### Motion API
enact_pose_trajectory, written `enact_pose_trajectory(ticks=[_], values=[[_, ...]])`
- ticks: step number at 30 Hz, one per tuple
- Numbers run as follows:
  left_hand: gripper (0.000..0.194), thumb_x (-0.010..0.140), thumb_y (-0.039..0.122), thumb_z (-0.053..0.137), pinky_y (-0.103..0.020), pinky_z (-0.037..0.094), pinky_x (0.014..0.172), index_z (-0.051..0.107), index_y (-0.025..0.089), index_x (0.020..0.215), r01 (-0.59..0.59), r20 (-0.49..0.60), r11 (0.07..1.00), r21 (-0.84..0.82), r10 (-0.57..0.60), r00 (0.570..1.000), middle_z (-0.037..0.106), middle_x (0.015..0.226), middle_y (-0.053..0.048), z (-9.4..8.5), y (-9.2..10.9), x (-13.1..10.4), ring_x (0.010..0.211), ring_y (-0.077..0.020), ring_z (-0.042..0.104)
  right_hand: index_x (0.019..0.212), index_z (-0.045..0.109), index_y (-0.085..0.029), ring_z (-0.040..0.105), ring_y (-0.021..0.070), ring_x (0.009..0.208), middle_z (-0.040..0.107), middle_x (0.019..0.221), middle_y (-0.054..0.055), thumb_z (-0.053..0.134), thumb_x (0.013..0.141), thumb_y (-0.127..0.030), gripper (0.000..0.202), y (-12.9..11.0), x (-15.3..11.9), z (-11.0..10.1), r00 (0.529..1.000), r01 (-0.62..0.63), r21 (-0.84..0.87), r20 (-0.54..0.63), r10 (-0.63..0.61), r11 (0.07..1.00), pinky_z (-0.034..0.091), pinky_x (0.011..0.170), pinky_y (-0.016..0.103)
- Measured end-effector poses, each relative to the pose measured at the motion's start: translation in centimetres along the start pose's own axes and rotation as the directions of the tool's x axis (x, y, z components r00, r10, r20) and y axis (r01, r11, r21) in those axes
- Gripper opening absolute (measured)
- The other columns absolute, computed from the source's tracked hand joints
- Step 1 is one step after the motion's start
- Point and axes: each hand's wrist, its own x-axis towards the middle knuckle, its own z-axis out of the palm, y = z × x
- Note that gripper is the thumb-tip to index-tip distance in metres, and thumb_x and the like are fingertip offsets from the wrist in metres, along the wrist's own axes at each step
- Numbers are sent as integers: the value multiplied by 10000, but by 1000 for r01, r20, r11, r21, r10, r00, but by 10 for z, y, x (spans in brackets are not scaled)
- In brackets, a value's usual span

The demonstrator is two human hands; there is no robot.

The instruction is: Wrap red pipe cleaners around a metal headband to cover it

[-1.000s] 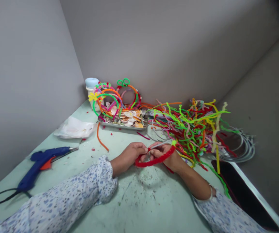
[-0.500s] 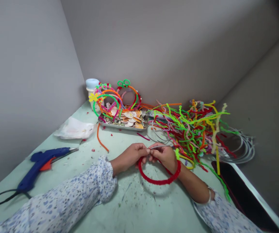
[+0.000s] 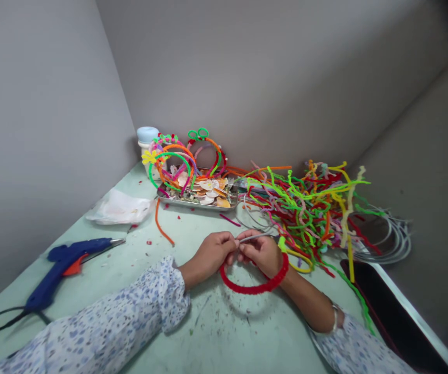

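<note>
In front of me, a hoop covered in red pipe cleaner [image 3: 253, 289] hangs from my fingers with its curve toward me. My left hand [image 3: 215, 253] pinches it at its upper left, thumb and fingers pressed together. The fingertips of my right hand [image 3: 263, 252] close on the same spot and touch the left ones. A bare grey wire [image 3: 255, 236] runs along the top of the right fingers. Beside the right wrist, a bright green tip of pipe cleaner [image 3: 282, 244] sticks up by the hoop. What lies exactly between the fingertips is hidden.
Behind the hands stands a metal tray [image 3: 196, 206] of shells, with decorated headbands [image 3: 175, 150] and a lidded jar [image 3: 148, 136]. Tangled pipe cleaners [image 3: 305, 202], grey wire coils [image 3: 397, 241] and a black flat device [image 3: 387, 306] lie right. A blue glue gun [image 3: 54, 275] and plastic bag [image 3: 120, 206] lie left.
Both hands keep their pinch on the red hoop. The hoop has shifted slightly left and up, and the fingertips have moved a little.
</note>
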Motion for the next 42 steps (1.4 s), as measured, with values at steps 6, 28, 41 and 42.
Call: enact_pose_trajectory(ticks=[6,28,41,42], values=[[254,795,353,513,-191,285,419,521,158,633,19,12,998,-66,-19,1000,491,453,39,-1,5,0,370,-60,390,915,599,-179,606,144,512,636,577,-12,604,749,-325,221,10,0,-7,999,27,-40,27,-26,999,472,491,252],[201,758,334,590,-179,203,347,629,138,778,239,233,950,-202,-190,954,476,489,36,-19,19,2,360,-44,339,766,656,-186,615,165,577,676,647,23,568,775,-256,113,-2,-5,-8,990,143,-233,39,-138,962,479,540,263],[232,754,346,635,-183,187,325,593,122,705,261,360,943,-208,-174,916,434,463,53,-29,28,4,332,-28,330,740,685,-212,653,218,762,707,775,58,578,816,-280,147,-2,-9,-9,963,250,-447,19,-270,859,512,665,306],[233,751,348,639,-183,190,322,586,125,707,264,372,941,-214,-171,912,434,466,55,-30,27,4,330,-28,327,765,684,-211,652,215,764,705,795,61,576,819,-277,138,-1,-10,-8,961,255,-442,17,-276,860,514,672,306]])
